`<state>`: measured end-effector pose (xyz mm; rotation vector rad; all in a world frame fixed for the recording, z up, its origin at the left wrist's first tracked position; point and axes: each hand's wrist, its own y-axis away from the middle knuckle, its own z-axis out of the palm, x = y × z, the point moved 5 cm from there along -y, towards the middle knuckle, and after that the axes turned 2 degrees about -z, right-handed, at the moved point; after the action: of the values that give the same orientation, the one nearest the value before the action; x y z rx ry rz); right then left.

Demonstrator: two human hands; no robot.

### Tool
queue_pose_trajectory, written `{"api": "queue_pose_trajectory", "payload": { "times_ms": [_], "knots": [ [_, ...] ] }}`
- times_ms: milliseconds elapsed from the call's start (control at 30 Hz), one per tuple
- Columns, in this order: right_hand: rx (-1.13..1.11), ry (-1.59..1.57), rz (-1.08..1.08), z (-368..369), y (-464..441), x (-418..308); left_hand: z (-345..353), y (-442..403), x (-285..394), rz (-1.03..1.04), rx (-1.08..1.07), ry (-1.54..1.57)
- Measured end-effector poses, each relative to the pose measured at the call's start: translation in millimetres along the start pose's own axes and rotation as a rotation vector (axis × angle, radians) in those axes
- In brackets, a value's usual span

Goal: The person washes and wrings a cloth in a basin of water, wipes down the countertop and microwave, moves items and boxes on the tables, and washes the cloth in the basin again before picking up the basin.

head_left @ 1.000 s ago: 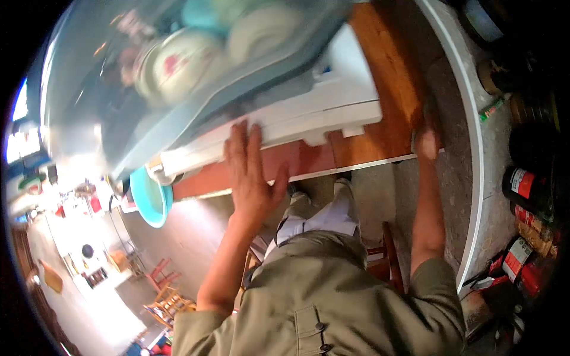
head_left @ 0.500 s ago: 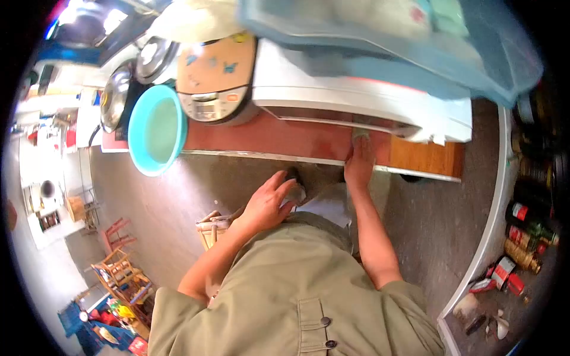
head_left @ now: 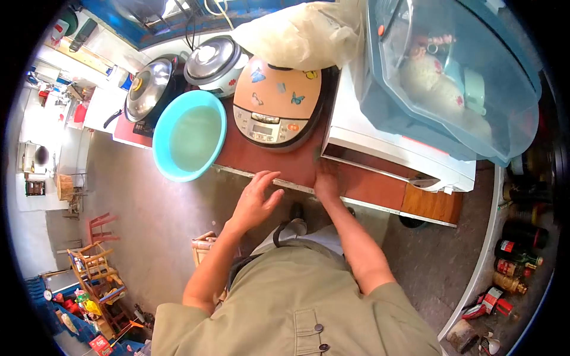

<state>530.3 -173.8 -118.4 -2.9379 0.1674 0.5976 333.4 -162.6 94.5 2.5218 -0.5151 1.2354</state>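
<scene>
My right hand (head_left: 326, 179) lies palm down on the red tabletop (head_left: 371, 188), between the rice cooker (head_left: 278, 107) and the white oven-like appliance (head_left: 380, 148). A greenish cloth (head_left: 317, 155) shows dimly at its fingertips, mostly hidden in shadow. My left hand (head_left: 255, 199) hovers at the table's front edge, empty, with fingers apart and slightly bent. To its left, a turquoise basin (head_left: 162, 142) holds cloudy water and juts over the front edge. The rice cooker has butterfly pictures on its lid.
A blue translucent bin (head_left: 386, 113) with things inside sits on the white appliance. Behind the cooker are a pale plastic bag (head_left: 297, 35), a small lidded cooker (head_left: 208, 62) and a lidded pan (head_left: 148, 89). Bottles (head_left: 516, 252) lie right; wooden chairs (head_left: 98, 267) stand left.
My right hand has moved left along the tabletop, from the white appliance's front toward the rice cooker. My left hand has shifted slightly left. The view has turned, showing more of the table's back.
</scene>
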Motion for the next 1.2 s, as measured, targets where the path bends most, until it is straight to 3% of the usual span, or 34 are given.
{"api": "queue_pose_trajectory", "payload": {
  "times_ms": [67, 100, 200, 267, 367, 400, 467, 500, 567, 600, 667, 800, 933, 1067, 1133, 1167, 1200],
  "knots": [
    [-0.071, -0.102, -0.067, 15.6, -2.9, -1.4, -0.3, -10.6, 5.5, -0.058, -0.079, 0.163],
    [-0.209, -0.028, -0.124, 7.6, -4.1, -9.6, -3.4, -19.8, 8.9, -0.046, -0.076, 0.171],
    [-0.361, -0.090, -0.289, -13.0, -6.7, -21.4, -32.0, -74.3, 50.2, 0.386, 0.153, -0.088],
    [-0.350, 0.008, -0.371, -23.8, -0.5, -17.2, -50.3, -118.6, 86.9, 0.524, 0.379, -0.352],
    [-0.117, 0.003, -0.233, -93.9, 17.3, -38.3, -65.8, -194.5, 119.8, 0.512, 0.563, -0.656],
    [-0.118, 0.019, -0.222, -108.6, 28.2, -41.5, -64.3, -216.3, 119.0, 0.519, 0.561, -0.637],
    [-0.288, -0.386, 0.043, -126.7, 53.5, -38.7, -56.6, -255.2, 111.3, 0.502, 0.533, -0.812],
    [-0.282, -0.376, 0.046, -138.1, 66.8, -41.8, -60.5, -266.8, 113.4, 0.509, 0.538, -0.801],
    [-0.225, -0.605, 0.225, -154.4, 93.7, -36.8, -69.1, -292.4, 101.8, 0.209, 0.336, -0.594],
    [-0.217, -0.599, 0.227, -156.4, 104.1, -35.5, -75.4, -295.8, 100.4, 0.218, 0.337, -0.589],
    [-0.080, -0.765, 0.313, -159.7, 119.4, -31.6, -102.6, -289.4, 101.8, 0.430, 0.573, -0.287],
    [-0.016, -0.856, 0.326, -186.3, 92.3, -57.4, -152.6, -268.2, 95.0, 0.514, 0.572, 0.156],
    [0.010, -0.826, 0.005, -215.0, 36.1, -102.4, -198.9, -204.1, 107.4, 0.542, 0.419, 0.835],
    [0.058, -0.947, -0.082, -248.8, -7.6, -143.7, -221.1, -103.4, 97.9, 0.372, 0.315, 0.924],
    [-0.022, -0.977, -0.089, -252.2, -21.6, -157.7, -208.8, -51.2, 78.6, 0.256, 0.396, 0.951],
    [-0.150, -1.193, -0.097, -239.4, -25.1, -165.9, -199.8, -29.0, 62.3, 0.156, 0.351, 0.868],
    [-0.135, -1.236, -0.163, -245.7, -25.0, -185.4, -191.3, -5.4, 66.5, 0.097, 0.393, 0.469]
  ]
}}
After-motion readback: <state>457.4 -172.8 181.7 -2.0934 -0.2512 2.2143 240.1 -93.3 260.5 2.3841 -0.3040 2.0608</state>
